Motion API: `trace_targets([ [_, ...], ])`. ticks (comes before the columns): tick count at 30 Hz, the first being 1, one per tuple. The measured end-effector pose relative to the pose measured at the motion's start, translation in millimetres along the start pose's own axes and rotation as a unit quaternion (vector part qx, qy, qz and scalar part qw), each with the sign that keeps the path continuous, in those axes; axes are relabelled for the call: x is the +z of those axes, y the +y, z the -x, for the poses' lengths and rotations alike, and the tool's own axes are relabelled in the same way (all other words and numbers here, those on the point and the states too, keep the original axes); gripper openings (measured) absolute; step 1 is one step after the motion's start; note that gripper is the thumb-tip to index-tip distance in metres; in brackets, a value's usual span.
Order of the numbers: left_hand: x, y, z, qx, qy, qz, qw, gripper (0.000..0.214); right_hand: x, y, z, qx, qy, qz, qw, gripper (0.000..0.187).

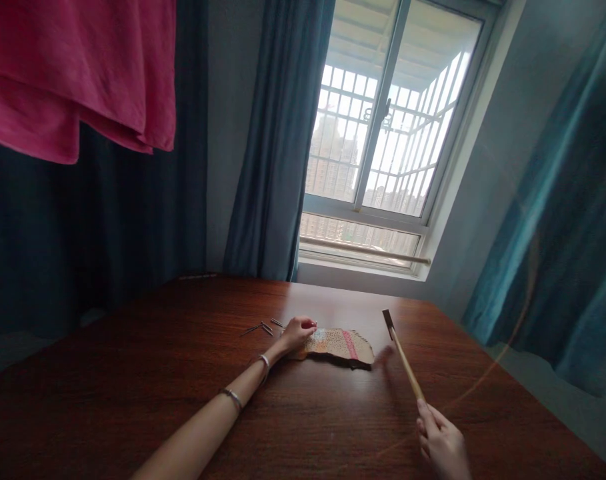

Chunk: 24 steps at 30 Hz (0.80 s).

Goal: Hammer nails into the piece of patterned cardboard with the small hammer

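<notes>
My right hand [440, 440] is wrapped around the wooden handle of a hammer [407, 363], whose dark head is raised above the table to the right of a piece of cardboard. The torn, flat cardboard [335, 343] has a speckled surface with a pink stripe. At its left end rests my left hand [299, 333], thumb and fingers pinched together; what they hold is too small to make out. Several thin metal nails [265, 327] lie loose on the table just left of that hand.
A brown wooden table [223, 413] spans the lower view. Behind it are a barred window [373, 133] and a blue curtain [277, 133]. Pink cloth [107, 73] hangs at the upper left. Another blue curtain [547, 233] hangs on the right.
</notes>
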State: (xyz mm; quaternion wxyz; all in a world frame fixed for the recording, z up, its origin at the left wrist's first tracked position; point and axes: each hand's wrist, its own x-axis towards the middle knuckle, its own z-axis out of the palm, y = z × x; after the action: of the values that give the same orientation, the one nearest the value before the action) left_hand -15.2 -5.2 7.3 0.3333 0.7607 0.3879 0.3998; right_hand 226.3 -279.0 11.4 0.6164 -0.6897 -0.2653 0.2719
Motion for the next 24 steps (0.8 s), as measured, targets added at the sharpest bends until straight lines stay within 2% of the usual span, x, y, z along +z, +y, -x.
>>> trace_targets([
  [2,-0.4,2,1,-0.001,-0.003,0.002,1.000,0.021,7,-11,12,0.076,-0.056,-0.129,0.987,0.051],
  [4,-0.5,2,2,0.000,-0.004,0.000,1.000,0.022,12,-22,23,0.121,-0.143,-0.202,0.961,0.053],
  [6,0.1,0,1,0.000,-0.003,-0.005,1.000,0.023,15,-32,30,0.155,-0.219,-0.228,0.936,0.051],
  [8,1.3,-4,0,0.001,-0.005,-0.011,1.000,0.023,20,-39,36,0.178,-0.261,-0.229,0.921,0.050],
  [10,2.6,-9,-2,0.005,-0.008,-0.017,1.000,0.024,27,-46,43,0.168,-0.278,-0.223,0.919,0.049],
  [15,2.6,-15,-5,0.019,-0.011,-0.033,0.999,0.025,55,-54,63,0.094,-0.268,-0.227,0.932,0.046],
  [19,1.0,-13,-4,0.006,-0.021,-0.025,0.999,0.027,70,-52,63,0.094,-0.291,-0.234,0.923,0.048],
  [24,2.2,-13,-3,0.005,-0.011,-0.029,1.000,0.028,76,-49,57,0.097,-0.299,-0.253,0.915,0.048],
])
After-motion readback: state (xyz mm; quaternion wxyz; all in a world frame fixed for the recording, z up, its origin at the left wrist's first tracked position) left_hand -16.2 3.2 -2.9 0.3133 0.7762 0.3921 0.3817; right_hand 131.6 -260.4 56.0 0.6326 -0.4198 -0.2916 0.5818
